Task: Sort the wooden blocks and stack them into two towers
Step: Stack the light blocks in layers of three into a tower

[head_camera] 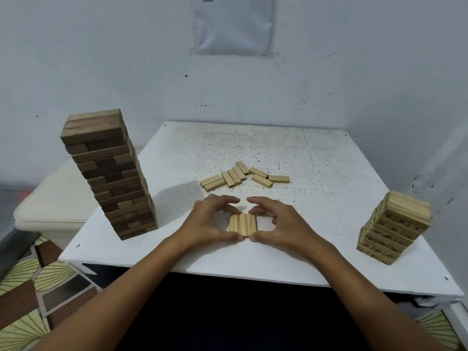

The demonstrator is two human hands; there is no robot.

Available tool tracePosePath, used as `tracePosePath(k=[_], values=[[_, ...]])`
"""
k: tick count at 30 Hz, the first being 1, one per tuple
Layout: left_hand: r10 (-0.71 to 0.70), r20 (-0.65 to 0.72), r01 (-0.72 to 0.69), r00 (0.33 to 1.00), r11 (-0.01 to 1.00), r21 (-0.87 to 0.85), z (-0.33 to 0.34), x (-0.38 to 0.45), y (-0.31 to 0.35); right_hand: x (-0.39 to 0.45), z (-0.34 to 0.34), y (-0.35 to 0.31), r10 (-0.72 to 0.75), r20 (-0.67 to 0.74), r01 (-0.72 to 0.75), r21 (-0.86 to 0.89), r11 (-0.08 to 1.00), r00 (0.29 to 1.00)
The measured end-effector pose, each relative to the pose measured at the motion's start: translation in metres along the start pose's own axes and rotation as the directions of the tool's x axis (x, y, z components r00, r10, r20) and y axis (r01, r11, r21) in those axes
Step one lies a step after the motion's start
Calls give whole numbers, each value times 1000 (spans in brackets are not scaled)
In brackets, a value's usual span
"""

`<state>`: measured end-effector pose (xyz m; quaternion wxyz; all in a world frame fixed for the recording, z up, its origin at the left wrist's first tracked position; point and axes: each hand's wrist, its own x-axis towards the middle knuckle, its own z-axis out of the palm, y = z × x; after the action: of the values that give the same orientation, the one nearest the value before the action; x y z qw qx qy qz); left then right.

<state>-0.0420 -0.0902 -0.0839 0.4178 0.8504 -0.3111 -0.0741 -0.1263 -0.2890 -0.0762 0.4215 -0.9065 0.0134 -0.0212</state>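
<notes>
Three pale blocks [243,224] lie side by side between two towers.

On the desk [329,198] stand two towers: one tall dark tower [111,173] to the left of the hands and one shorter pale tower [395,229] to their right. Three pale blocks [243,225] lie side by side between the two hands, the left hand [212,224] and the right hand [276,224]. Beyond the hands lie nine loose pale blocks [243,176].

Soft dim light, warped blurred edges
</notes>
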Motion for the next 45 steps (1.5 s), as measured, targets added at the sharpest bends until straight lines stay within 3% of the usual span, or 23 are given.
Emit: tracePosePath(k=[7,15,29,37,45], values=[[109,48,-107,993,993,-44,-15,12,22,-3,-18,-12,-40,-60,42,35,999,997],[265,42,-262,963,964,-50,-33,39,74,-12,-72,-44,-98,-173,87,-70,994,980],[489,154,-479,858,872,-101,19,95,177,-81,-168,-42,-41,-429,-56,-210,976,902],[531,250,-499,810,847,-181,71,110,208,-118,-194,-11,73,-509,-178,-160,971,857],[492,338,-456,802,870,-186,95,119,208,-124,-195,10,149,-497,-237,-117,964,855]])
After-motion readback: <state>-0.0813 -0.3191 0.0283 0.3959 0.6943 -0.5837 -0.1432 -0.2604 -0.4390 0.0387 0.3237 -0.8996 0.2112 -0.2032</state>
